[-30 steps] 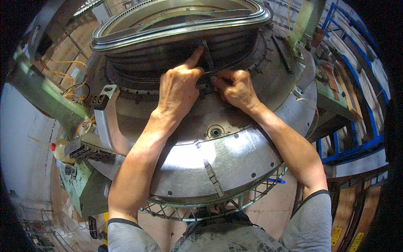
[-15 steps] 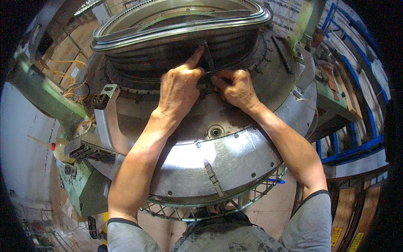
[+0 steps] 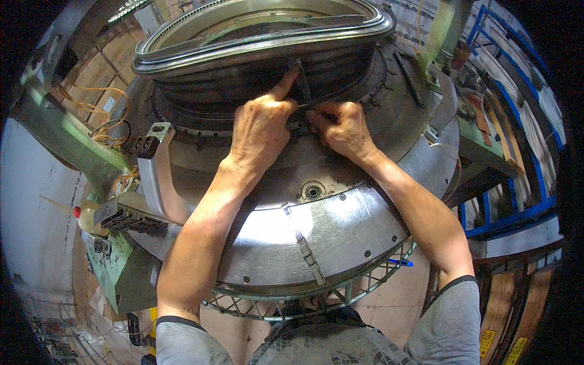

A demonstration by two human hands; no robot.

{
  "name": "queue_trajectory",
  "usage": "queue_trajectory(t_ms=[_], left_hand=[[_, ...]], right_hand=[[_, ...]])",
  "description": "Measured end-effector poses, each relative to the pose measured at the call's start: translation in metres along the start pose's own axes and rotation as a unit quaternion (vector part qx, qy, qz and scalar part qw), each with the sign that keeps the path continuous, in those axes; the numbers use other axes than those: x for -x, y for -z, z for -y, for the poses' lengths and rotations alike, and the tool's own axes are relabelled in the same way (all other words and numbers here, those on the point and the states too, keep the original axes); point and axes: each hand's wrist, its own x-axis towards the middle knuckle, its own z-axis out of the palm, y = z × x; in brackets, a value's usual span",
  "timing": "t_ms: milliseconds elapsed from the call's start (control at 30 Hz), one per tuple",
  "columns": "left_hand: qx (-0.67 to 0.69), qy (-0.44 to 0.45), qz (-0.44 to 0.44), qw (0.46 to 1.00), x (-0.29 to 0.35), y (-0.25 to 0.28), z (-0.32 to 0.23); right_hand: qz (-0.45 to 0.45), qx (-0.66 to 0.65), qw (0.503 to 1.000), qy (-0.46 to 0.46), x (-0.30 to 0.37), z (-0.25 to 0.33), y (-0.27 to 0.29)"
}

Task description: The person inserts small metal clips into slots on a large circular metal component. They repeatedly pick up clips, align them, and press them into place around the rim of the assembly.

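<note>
A large round machine with a dark cylinder wall (image 3: 213, 91) stands before me, like a circular knitting machine. A narrow upright slot or strip (image 3: 304, 82) shows in that wall. My left hand (image 3: 260, 128) has its index finger stretched up against the wall beside the strip; its other fingers are curled in. Close by on the right, my right hand (image 3: 344, 128) is closed in a pinch at the strip's lower end. A thin piece seems to lie between the two hands, too small and dark to name. The fingertips are partly hidden.
Above the hands runs the shiny metal ring (image 3: 274, 41). A curved metal bracket (image 3: 159, 173) rises left of my forearm. Nearer me are a polished plate (image 3: 340, 234) and a green lattice ring (image 3: 267, 309). A blue rack (image 3: 517, 109) stands at right, a dark rod (image 3: 409, 79) nearer.
</note>
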Motion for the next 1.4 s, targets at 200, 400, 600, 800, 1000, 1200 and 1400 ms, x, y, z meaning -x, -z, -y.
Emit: queue_trajectory(t_ms=[200,400,600,800,1000,1200,1400], left_hand=[[0.002,0.004,0.002,1.000,0.0000,-0.0011,0.0000],[-0.007,0.000,0.002,1.000,0.0002,-0.0021,0.0007],[-0.001,-0.005,0.002,1.000,0.0009,-0.0021,0.0017],[0.002,0.000,0.009,1.000,0.0002,-0.0018,0.0004],[0.004,-0.006,0.011,1.000,-0.0003,-0.0008,0.0003],[0.000,-0.004,0.023,1.000,-0.0007,-0.0006,0.0008],[0.001,-0.006,0.018,1.000,-0.0014,-0.0015,-0.0002]], right_hand=[[-0.008,0.006,1.000,0.004,-0.0003,0.0009,0.0003],[-0.006,0.006,1.000,-0.010,-0.0004,0.0013,-0.0002],[-0.018,0.001,1.000,0.004,0.0000,0.0022,-0.0012],[-0.019,0.010,1.000,0.000,-0.0006,0.0008,-0.0016],[-0.019,0.012,1.000,-0.007,-0.0004,0.0015,-0.0015],[-0.019,0.014,1.000,-0.010,-0.0005,0.0038,-0.0010],[-0.009,0.029,0.999,-0.012,-0.0018,-0.0007,-0.0015]])
